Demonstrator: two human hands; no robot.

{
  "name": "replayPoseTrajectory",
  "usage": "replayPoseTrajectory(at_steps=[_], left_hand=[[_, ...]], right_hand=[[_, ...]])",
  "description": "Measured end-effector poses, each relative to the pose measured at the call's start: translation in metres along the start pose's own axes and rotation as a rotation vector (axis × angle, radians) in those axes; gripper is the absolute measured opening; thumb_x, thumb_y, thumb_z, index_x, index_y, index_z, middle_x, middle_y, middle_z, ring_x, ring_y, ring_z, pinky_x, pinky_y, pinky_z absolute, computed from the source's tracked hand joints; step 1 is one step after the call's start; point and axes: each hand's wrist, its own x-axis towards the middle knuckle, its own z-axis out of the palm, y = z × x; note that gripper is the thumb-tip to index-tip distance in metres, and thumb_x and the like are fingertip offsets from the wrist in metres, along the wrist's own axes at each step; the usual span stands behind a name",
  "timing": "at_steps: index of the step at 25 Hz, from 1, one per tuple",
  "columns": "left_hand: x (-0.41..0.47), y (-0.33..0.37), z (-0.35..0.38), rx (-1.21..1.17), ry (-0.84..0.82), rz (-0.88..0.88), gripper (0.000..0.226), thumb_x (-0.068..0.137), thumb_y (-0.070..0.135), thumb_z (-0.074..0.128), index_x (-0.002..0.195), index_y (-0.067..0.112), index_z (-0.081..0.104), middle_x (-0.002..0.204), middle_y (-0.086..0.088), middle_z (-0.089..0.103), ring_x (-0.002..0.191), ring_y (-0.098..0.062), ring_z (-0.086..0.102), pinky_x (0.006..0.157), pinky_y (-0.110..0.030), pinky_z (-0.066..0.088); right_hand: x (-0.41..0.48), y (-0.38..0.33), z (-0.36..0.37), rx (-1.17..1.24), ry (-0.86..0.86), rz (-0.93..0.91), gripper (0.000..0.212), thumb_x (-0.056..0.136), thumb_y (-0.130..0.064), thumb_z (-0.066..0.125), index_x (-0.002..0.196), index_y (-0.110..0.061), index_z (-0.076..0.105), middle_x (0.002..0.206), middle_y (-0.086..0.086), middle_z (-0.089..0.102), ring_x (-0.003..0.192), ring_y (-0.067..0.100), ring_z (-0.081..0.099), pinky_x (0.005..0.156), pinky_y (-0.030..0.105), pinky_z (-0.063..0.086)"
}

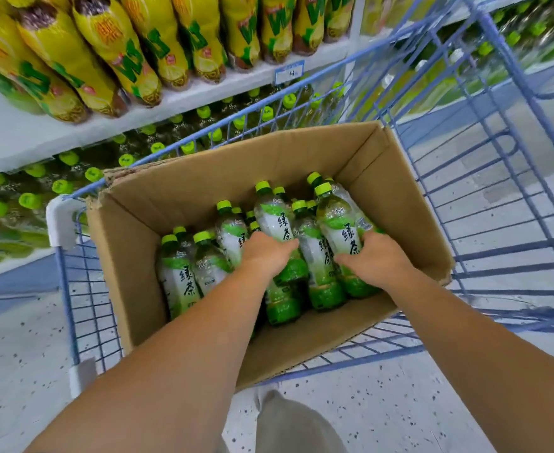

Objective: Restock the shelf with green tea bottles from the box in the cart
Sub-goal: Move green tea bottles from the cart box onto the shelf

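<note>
Parked beside the white shelf: blue wire cart carrying an open cardboard box. Reaching down into it with both bare arms, stretched out side by side. Left hand wrapped round the middle of one green tea bottle; right hand clasping a second bottle at its label, with one bottle between them, both leaning on others packed in the box.

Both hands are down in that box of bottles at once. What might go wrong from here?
1. The left hand grips one clear plastic green-capped tea bottle, the right hand a second tea bottle; the slick plastic might slip from a one-handed hold.
2. The loose bottles lean on each other in the brown cardboard box, so neighbours may topple when these lift.
</note>
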Motion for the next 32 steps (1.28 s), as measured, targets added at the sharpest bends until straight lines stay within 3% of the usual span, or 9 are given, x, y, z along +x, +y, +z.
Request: replayPoseTrajectory(at_steps=[4,8,11,15,18,22,24,27,32], left_hand=[[0.011,0.005,0.005,0.060,0.078,0.003,0.057,0.077,0.059,0.078,0.076,0.010,0.050,0.064,-0.002,0.050,0.053,-0.017,0.052,0.045,-0.028,0.035],[0.015,0.008,0.000,-0.038,0.059,-0.024,0.076,0.069,0.046,0.091,0.121,0.002,0.056,0.112,-0.012,0.066,0.097,-0.029,0.063,0.071,-0.035,0.053],[0.012,0.007,-0.012,-0.050,-0.046,-0.070,0.091,0.069,0.032,0.093,0.139,0.002,0.044,0.126,-0.014,0.059,0.087,-0.026,0.057,0.058,-0.030,0.045],[0.001,-0.012,-0.022,-0.003,-0.190,-0.122,0.080,0.069,0.024,0.090,0.134,0.004,0.046,0.126,-0.011,0.056,0.110,-0.032,0.059,0.091,-0.043,0.055],[-0.017,-0.022,-0.026,0.059,-0.277,-0.109,0.070,0.071,0.024,0.085,0.130,0.007,0.049,0.127,-0.012,0.055,0.112,-0.033,0.057,0.094,-0.046,0.053],[-0.045,-0.025,-0.037,-0.032,-0.245,-0.070,0.044,0.075,0.030,0.079,0.104,0.013,0.050,0.111,-0.005,0.053,0.099,-0.024,0.055,0.082,-0.040,0.050],[-0.064,-0.022,-0.045,-0.085,-0.216,-0.038,0.038,0.077,0.032,0.078,0.090,0.018,0.045,0.097,0.002,0.048,0.084,-0.013,0.048,0.065,-0.031,0.043],[-0.101,-0.020,-0.061,-0.182,-0.187,0.043,0.048,0.079,0.029,0.077,0.104,0.017,0.037,0.091,0.012,0.041,0.090,-0.014,0.047,0.062,-0.027,0.036],[-0.165,-0.025,-0.102,-0.332,-0.091,0.242,0.026,0.081,0.020,0.077,0.099,0.030,0.061,0.095,0.006,0.069,0.088,-0.013,0.066,0.061,-0.025,0.046]], right_hand=[[0.008,-0.002,0.005,-0.066,0.021,0.011,0.056,0.076,-0.048,0.081,0.112,-0.009,0.063,0.109,0.010,0.063,0.093,0.028,0.065,0.084,0.044,0.057],[0.008,-0.001,0.010,-0.055,0.079,0.015,0.070,0.073,-0.049,0.082,0.125,-0.009,0.055,0.124,0.013,0.048,0.110,0.033,0.057,0.095,0.046,0.051],[0.009,0.002,0.009,-0.012,0.078,0.017,0.064,0.068,-0.047,0.083,0.115,-0.008,0.060,0.118,0.012,0.054,0.101,0.031,0.061,0.087,0.042,0.054],[0.004,0.000,0.008,0.181,0.008,0.018,0.056,0.059,-0.043,0.082,0.094,-0.007,0.057,0.093,0.013,0.064,0.073,0.023,0.063,0.057,0.026,0.052],[-0.004,-0.004,0.007,0.304,0.006,0.032,0.057,0.061,-0.040,0.080,0.102,-0.010,0.054,0.080,0.003,0.062,0.062,0.014,0.059,0.041,0.020,0.037],[-0.024,-0.010,0.009,0.316,0.003,0.021,0.072,0.066,-0.042,0.079,0.119,-0.014,0.038,0.088,-0.002,0.051,0.071,0.010,0.053,0.045,0.025,0.037],[-0.040,-0.017,0.009,0.376,-0.021,0.001,0.079,0.069,-0.039,0.079,0.129,-0.016,0.034,0.097,-0.002,0.054,0.079,0.010,0.057,0.051,0.026,0.040],[-0.070,-0.030,0.004,0.468,0.008,-0.043,0.060,0.071,-0.030,0.080,0.118,-0.017,0.044,0.094,0.000,0.064,0.077,0.013,0.066,0.053,0.026,0.046],[-0.125,-0.058,-0.006,0.551,0.064,-0.118,0.031,0.077,-0.030,0.076,0.100,-0.021,0.058,0.090,0.003,0.068,0.081,0.023,0.066,0.061,0.032,0.049]])
